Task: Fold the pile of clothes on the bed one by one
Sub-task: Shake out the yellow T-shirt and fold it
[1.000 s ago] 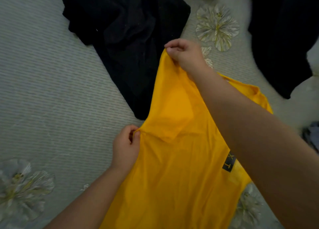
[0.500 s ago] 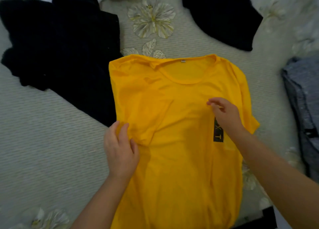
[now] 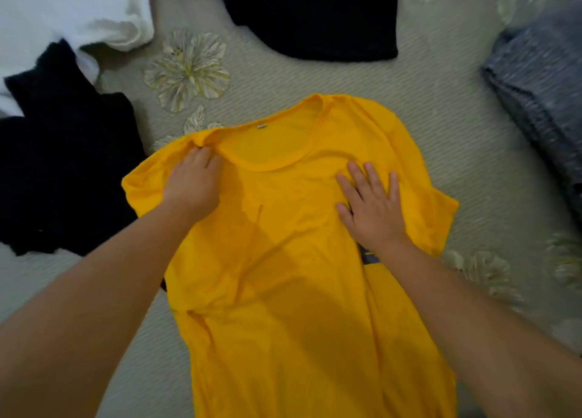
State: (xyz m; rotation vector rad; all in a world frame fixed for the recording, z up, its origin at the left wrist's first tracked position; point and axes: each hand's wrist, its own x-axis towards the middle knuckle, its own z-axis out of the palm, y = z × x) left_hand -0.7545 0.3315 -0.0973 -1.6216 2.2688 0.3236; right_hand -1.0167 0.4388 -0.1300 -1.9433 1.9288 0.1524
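Note:
A yellow T-shirt point(image 3: 283, 275) lies face up on the bed, collar pointing away from me. My left hand point(image 3: 192, 186) is on its left shoulder beside the collar, with the fingers curled into a small bunch of fabric. On the chest my right hand point(image 3: 371, 206) lies flat with fingers spread, just above a dark logo patch point(image 3: 370, 257) that my wrist partly hides.
A black garment point(image 3: 63, 171) lies crumpled at the left, touching the shirt's sleeve. Behind it is a white garment point(image 3: 63, 11). Another black piece point(image 3: 315, 17) lies at the top, and grey-blue fabric point(image 3: 541, 86) at the right. The bedspread point(image 3: 441, 108) is pale green with flowers.
My left hand has moved up from the sleeve's lower edge to the shoulder by the collar. My right hand has flattened onto the chest. The shirt's left sleeve is unfolded outward.

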